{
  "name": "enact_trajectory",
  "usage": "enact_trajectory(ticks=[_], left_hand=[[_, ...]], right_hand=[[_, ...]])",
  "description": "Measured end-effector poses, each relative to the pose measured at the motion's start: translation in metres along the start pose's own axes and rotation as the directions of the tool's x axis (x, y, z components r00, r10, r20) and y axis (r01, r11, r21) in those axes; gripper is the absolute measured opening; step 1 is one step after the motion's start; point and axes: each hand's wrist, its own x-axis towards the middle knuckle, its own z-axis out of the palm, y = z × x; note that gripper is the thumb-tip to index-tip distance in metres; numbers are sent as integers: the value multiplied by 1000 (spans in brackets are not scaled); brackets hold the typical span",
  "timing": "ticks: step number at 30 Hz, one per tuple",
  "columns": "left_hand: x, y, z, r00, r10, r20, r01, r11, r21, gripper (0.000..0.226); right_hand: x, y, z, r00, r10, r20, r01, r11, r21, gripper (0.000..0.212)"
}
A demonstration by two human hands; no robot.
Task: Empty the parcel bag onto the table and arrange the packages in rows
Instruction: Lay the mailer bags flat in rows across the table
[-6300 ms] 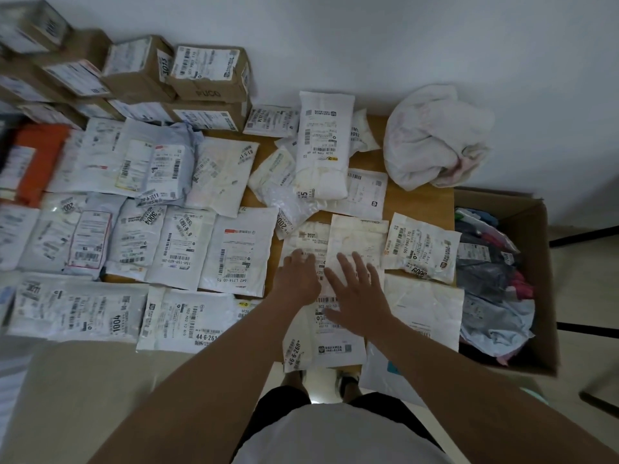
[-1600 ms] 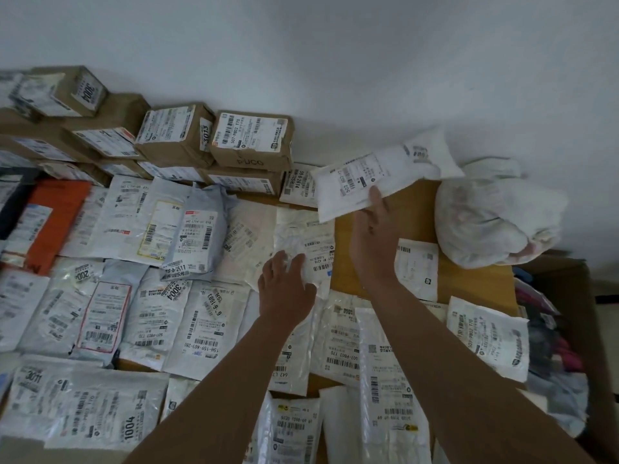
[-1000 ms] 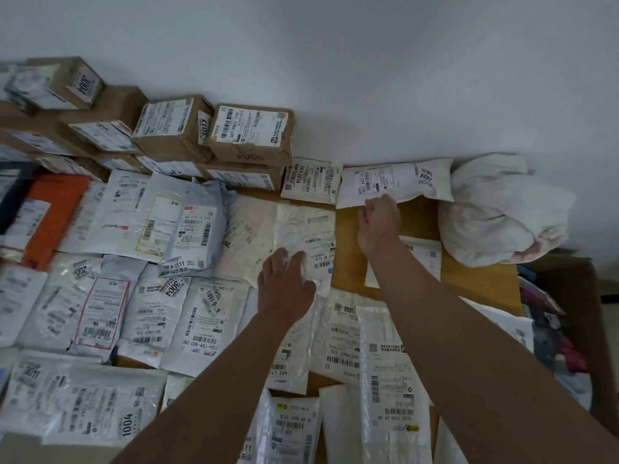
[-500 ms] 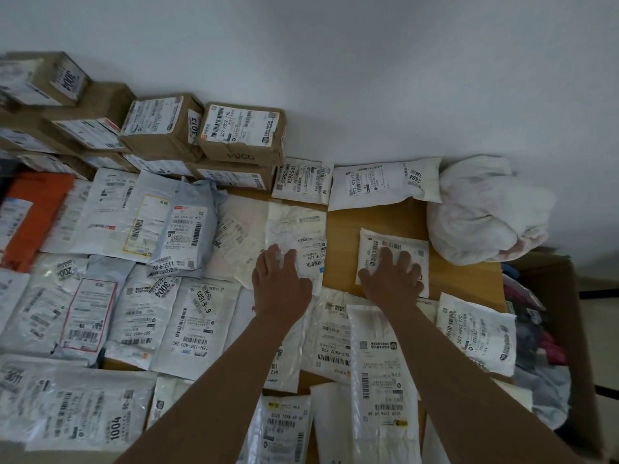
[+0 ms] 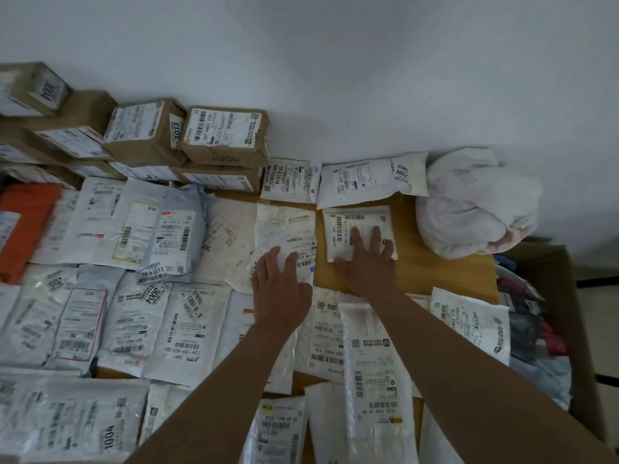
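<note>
Several white mailer packages lie in rows across the wooden table. My right hand lies flat with spread fingers on a small white package near the back. My left hand rests flat on a crumpled white package just left of it. Behind them lie a long white package and a small labelled one against the wall. The crumpled white parcel bag sits at the table's back right corner.
Brown cardboard boxes are stacked along the wall at back left. An orange package lies at far left. An open cardboard box holding coloured soft items stands right of the table. Bare wood shows right of my right hand.
My right hand set the long white package against the wall, then came down on the small package and slid it toward the wall. My left hand stayed on the crumpled package.
</note>
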Motion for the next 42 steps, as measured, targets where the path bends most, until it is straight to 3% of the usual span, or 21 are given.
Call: enact_trajectory(ticks=[8, 13, 15, 17, 19, 22, 24, 28, 31, 35, 37, 39, 40, 42], left_hand=[[0, 2, -3, 997, -11, 81, 10, 1000, 14, 63], [-9, 16, -1, 997, 69, -28, -71, 994, -78, 43], [-19, 25, 4, 994, 63, 86, -48, 985, -167, 30], [-32, 37, 11, 961, 37, 276, 3, 990, -142, 31], [-44, 47, 19, 913, -30, 408, 84, 990, -116, 39], [-61, 58, 30, 833, -129, 537, 198, 978, -71, 62], [-70, 64, 36, 772, -145, 618, 276, 953, -121, 68], [-77, 70, 39, 773, -151, 616, 455, 808, -373, 53], [-78, 74, 29, 787, -182, 589, 585, 521, -621, 34], [-78, 71, 14, 817, -183, 547, 577, 250, -778, 20], [-78, 65, 10, 820, -162, 549, 571, 170, -803, 19], [-82, 59, 7, 803, -148, 578, 594, 118, -795, 21], [-84, 57, 7, 784, -139, 605, 619, 91, -780, 22], [-89, 55, 7, 743, -129, 657, 668, 69, -741, 23]], right_hand=[[4, -14, 3, 999, -34, -32, 33, 998, -45, 73], [-19, 1, -8, 991, 24, -129, -18, 999, 44, 75], [-38, 19, -16, 983, 69, -168, -47, 990, 133, 68], [-62, 42, -18, 986, 96, -138, -70, 980, 185, 57], [-85, 62, -12, 988, 150, -24, -142, 968, 206, 53], [-111, 79, 3, 959, 240, 150, -255, 962, 93, 63], [-120, 81, 9, 946, 252, 203, -278, 954, 113, 68], [-124, 75, 1, 964, 204, 168, -246, 924, 291, 61], [-127, 74, -17, 987, 145, 71, -161, 846, 509, 58], [-136, 82, -26, 981, 100, 168, -194, 615, 764, 48], [-140, 96, -22, 992, 122, 38, -114, 715, 689, 42], [-139, 124, -15, 967, 199, -161, -114, 898, 424, 48], [-139, 138, -15, 957, 228, -178, -172, 944, 283, 60], [-134, 162, -18, 971, 238, -8, -237, 969, 65, 88]])
